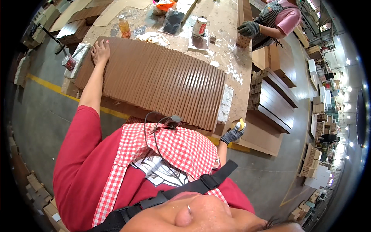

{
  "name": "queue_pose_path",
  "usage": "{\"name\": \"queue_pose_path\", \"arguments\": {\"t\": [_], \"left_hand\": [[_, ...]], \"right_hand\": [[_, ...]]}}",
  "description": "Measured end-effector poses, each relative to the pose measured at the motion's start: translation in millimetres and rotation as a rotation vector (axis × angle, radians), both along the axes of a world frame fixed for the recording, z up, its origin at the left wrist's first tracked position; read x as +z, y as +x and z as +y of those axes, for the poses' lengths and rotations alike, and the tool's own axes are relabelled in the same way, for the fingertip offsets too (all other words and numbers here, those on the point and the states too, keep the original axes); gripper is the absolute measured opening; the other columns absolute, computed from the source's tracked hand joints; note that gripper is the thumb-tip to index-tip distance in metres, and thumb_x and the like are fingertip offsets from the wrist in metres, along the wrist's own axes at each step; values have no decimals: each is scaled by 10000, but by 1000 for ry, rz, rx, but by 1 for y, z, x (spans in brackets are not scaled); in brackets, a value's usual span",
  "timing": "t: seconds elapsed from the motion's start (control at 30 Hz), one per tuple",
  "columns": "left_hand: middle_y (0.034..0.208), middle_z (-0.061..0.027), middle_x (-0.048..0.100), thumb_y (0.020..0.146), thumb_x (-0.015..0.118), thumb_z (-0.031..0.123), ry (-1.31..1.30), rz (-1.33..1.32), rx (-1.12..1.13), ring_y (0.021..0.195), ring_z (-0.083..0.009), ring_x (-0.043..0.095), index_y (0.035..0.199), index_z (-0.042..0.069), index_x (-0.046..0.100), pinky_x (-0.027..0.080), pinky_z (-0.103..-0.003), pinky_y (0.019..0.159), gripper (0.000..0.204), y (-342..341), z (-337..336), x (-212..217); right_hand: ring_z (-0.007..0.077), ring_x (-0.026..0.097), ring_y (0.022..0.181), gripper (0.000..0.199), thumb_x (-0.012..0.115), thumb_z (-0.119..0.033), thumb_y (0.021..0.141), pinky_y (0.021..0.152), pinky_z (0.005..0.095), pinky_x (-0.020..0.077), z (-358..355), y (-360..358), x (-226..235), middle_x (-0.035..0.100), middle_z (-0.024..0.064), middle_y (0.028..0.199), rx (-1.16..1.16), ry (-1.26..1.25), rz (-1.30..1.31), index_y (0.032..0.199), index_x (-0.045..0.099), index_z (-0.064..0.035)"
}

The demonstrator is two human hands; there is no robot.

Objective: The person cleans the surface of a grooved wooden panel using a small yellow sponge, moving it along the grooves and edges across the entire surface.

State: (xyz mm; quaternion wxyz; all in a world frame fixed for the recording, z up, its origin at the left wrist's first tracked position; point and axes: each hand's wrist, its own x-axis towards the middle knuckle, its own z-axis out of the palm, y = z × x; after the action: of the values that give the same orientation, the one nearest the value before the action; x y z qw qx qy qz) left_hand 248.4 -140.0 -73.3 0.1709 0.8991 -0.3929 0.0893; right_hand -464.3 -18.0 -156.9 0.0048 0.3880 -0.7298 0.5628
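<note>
A large workshop hall stretches away to the right, with a grey concrete floor (46, 112), a yellow line (50, 85) painted across it, and rows of ceiling lights receding into the distance. Stacks of brown board (276, 102) stand on the floor beside the bench, and more cardboard piles line the far aisle.

In the middle stands a long workbench (228, 23) with a pale, glue-spattered top. Most of it is covered by a wide fanned row of brown cardboard sheets (162, 83), overlapping like roof tiles from left to right.

The person wears a red top and a red-and-white checked apron (170, 149). Their bare left hand (100, 50) lies flat and open on the far left end of the cardboard sheets, fingers spread, pressing down and grasping nothing. Their right hand (233, 134), in a dark work glove, is at the near right edge of the bench, closed around a small yellow-and-white object (241, 124), possibly a glue brush or sponge; it is too small to be sure.

Across the bench, a co-worker's gloved hand (249, 28) rests on a small stack of brown pieces (243, 40).

Smaller things sit on the far bench top: a tin can (199, 26), an orange drink bottle (124, 27), a crumpled cloth (154, 37) and a dark bag (173, 21).
</note>
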Motion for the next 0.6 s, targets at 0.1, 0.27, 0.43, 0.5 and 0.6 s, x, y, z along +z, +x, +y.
{"name": "queue_pose_path", "arguments": {"t": [0.1, 0.27, 0.43, 0.5, 0.6], "left_hand": [[1429, -126, 309, 919, 291, 521, -9, -9, -7, 1350, -255, 225, 1356, 161, 400, 127, -424, 1105, 577, 1, -3, 0], [1429, -132, 312, 918, 295, 520, -12, -4, 1, 1347, -261, 231, 1350, 152, 408, 126, -427, 1104, 579, 1, 0, 0], [1430, -133, 310, 919, 298, 513, -21, 10, -1, 1346, -262, 234, 1347, 149, 412, 124, -427, 1105, 573, -1, -3, 0], [1424, -126, 317, 918, 294, 525, -24, -11, -6, 1340, -270, 244, 1344, 162, 413, 152, -447, 1095, 572, -2, -4, -1], [1422, -127, 321, 920, 293, 518, -13, -18, 6, 1338, -271, 247, 1341, 156, 416, 155, -444, 1094, 569, -2, -1, -1]], "right_hand": [[254, 563, 991, 456, 610, -306, 867, 896, 352, 434, 1, -1, -2, 591, 144, 1116, 14, -30, -29, 1159, 532, 36], [252, 562, 996, 469, 610, -323, 867, 899, 353, 435, -3, -2, -3, 592, 142, 1117, 23, -35, -58, 1166, 532, 29], [253, 562, 999, 484, 606, -336, 868, 900, 349, 433, -1, 1, 0, 591, 143, 1120, 2, -51, -27, 1174, 526, 30], [252, 562, 1000, 488, 604, -340, 869, 900, 348, 433, -1, 2, 3, 591, 143, 1121, 3, -55, -42, 1177, 524, 30], [256, 563, 994, 496, 598, -348, 870, 902, 351, 431, -3, 6, 9, 590, 148, 1117, 22, -67, -55, 1182, 519, 30]]}}
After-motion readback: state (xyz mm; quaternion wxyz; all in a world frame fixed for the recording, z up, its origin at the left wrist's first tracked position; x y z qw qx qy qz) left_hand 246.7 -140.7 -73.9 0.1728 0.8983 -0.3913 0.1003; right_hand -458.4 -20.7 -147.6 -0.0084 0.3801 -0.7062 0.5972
